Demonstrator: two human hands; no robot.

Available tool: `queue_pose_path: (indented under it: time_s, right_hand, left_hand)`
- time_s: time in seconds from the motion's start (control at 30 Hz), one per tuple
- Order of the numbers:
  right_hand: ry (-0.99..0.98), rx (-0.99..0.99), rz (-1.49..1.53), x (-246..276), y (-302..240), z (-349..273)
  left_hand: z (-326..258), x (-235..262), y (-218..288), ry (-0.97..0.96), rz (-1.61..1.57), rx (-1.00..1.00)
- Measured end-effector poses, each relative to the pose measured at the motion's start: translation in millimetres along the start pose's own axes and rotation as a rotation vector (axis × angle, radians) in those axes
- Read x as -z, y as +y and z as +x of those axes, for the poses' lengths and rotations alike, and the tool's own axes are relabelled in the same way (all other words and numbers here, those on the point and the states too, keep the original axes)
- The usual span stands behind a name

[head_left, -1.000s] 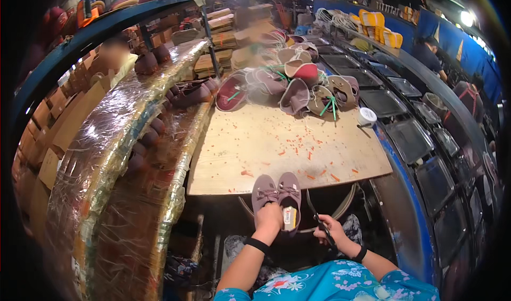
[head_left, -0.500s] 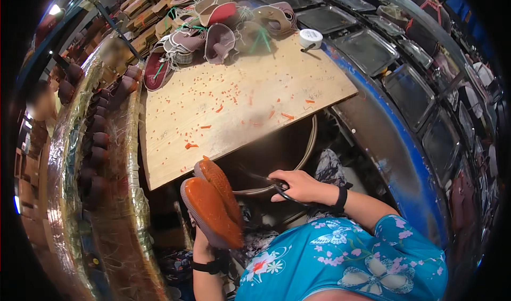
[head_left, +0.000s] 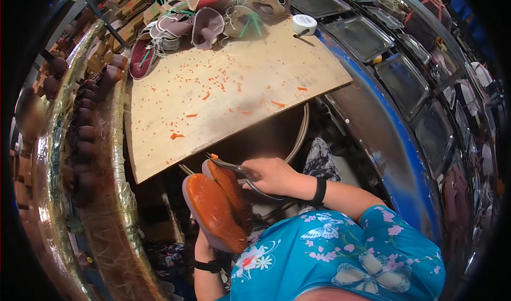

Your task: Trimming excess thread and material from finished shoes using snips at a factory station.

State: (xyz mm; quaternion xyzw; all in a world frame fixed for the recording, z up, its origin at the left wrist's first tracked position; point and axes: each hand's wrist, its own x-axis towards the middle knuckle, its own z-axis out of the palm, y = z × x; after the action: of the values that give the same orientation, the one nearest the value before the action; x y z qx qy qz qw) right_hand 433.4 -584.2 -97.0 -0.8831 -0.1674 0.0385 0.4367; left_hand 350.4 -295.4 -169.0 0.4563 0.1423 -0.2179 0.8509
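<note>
Hands (head_left: 271, 176) on scissors (head_left: 234, 168), soles (head_left: 218, 205)

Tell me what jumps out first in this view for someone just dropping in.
Low in the middle, the left hand holds up a pair of shoes with orange soles, and the right hand works scissors at their toe end. Above them, the plywood board is strewn with orange trimmings, with a heap of unfinished shoes along its far edge.
</note>
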Motion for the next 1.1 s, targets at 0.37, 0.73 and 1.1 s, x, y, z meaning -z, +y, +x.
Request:
queue_pose_path:
  time_s: [0.37,0.73,1.1]
  right_hand:
    - [-0.074,-0.074,0.1,8.4,-0.4,-12.7]
    - [-0.031,0.195,0.035,21.7,-26.1,-19.8]
    - [-0.062,0.117,0.135,16.7,-13.9,-34.3]
  left_hand:
    - [1.8,24.0,-15.5,0.031,-0.102,0.034]
    - [9.2,-41.2,16.4,0.024,0.019,0.045]
    - [20.6,-27.5,7.4,0.15,0.392,-0.182]
